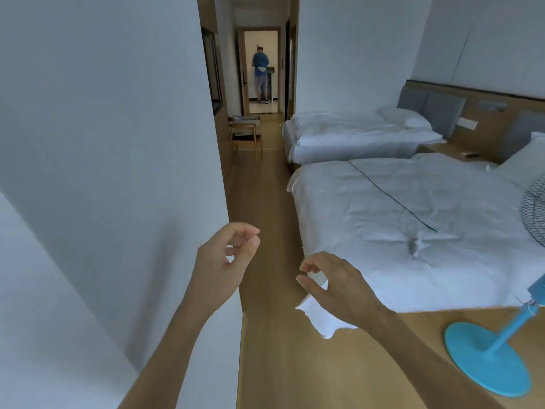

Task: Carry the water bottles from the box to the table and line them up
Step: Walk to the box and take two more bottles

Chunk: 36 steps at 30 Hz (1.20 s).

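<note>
Both of my hands are raised in front of me and hold nothing. My left hand [224, 261] hangs beside the white wall corner with its fingers loosely curled. My right hand [330, 283] hovers near the foot corner of the near bed, fingers also loosely curled. No water bottle is in my hands. A box [250, 121] with pale things in it sits on a wooden chair [246, 140] far down the aisle; I cannot tell what it holds. No table shows plainly.
A white wall [118, 143] fills the left. Two white beds [413, 219] stand on the right, leaving a narrow wooden floor aisle [265, 187]. A blue standing fan [489, 364] is at the lower right. A person [261, 73] stands in the far doorway.
</note>
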Tool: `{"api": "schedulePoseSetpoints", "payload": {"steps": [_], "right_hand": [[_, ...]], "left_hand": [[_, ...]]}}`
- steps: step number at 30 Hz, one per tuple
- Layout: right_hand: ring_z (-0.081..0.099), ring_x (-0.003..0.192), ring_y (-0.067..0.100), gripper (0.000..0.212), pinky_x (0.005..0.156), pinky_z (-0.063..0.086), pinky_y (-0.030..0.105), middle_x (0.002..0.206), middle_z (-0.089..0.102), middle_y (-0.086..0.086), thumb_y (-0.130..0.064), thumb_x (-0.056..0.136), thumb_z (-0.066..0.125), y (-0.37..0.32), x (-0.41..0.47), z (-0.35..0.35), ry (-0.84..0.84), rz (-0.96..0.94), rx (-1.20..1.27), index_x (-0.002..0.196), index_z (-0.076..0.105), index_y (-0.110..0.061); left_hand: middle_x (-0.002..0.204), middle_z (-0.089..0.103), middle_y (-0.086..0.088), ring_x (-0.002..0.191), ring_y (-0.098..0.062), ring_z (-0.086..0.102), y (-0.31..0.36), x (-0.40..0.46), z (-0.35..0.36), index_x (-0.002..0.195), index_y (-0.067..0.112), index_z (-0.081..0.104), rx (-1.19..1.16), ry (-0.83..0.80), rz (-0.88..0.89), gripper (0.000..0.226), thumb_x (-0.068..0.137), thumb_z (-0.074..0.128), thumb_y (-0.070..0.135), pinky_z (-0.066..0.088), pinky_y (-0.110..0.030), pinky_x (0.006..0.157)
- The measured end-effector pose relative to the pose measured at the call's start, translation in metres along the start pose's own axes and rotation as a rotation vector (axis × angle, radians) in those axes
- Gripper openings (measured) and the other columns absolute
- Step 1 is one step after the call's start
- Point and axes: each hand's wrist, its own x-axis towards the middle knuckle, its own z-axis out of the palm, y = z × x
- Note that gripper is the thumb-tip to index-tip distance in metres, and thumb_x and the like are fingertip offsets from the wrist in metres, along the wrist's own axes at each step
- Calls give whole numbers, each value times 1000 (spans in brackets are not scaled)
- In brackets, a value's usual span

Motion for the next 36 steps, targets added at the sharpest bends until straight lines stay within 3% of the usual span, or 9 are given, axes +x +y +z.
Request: {"api": "schedulePoseSetpoints", "payload": {"steps": [9, 19, 23, 28, 36], "right_hand": [[57, 90, -1, 16, 83, 48, 22, 101, 64, -18, -39, 94, 63, 92, 142, 32, 24, 3, 44, 104, 65, -27], [56, 92, -2, 18, 83, 40, 9, 103, 64, -18, -40, 94, 62, 220, 354, 47, 0, -58, 80, 105, 64, -27], [57, 92, -1, 17, 85, 47, 19, 102, 65, -16, -38, 93, 64, 255, 432, 53, 6, -96, 101, 104, 65, -25], [57, 93, 0, 17, 84, 48, 23, 102, 64, -16, -39, 93, 64, 303, 524, 73, 4, -113, 95, 104, 65, -26], [57, 92, -1, 18, 84, 48, 19, 101, 63, -18, -44, 93, 61, 380, 699, 131, -9, -109, 70, 102, 64, -28]], "left_hand": [[98, 68, 24, 99, -6, 67, -72, 142, 65, 102, 36, 65, -69, 15, -32, 14, 91, 59, 42, 55, -16, 80], [101, 68, 21, 102, -1, 63, -146, 345, 136, 104, 35, 66, 15, -4, -51, 10, 96, 61, 31, 45, -4, 81], [102, 68, 21, 101, -1, 64, -172, 417, 156, 105, 34, 66, 28, -4, -61, 10, 96, 61, 29, 45, -5, 81], [103, 69, 17, 101, -3, 66, -218, 502, 181, 103, 32, 67, -18, 14, -73, 10, 96, 63, 26, 46, -9, 83], [106, 68, 20, 104, -3, 64, -330, 667, 214, 104, 38, 65, -17, 0, -52, 12, 96, 63, 30, 46, -13, 84]]}}
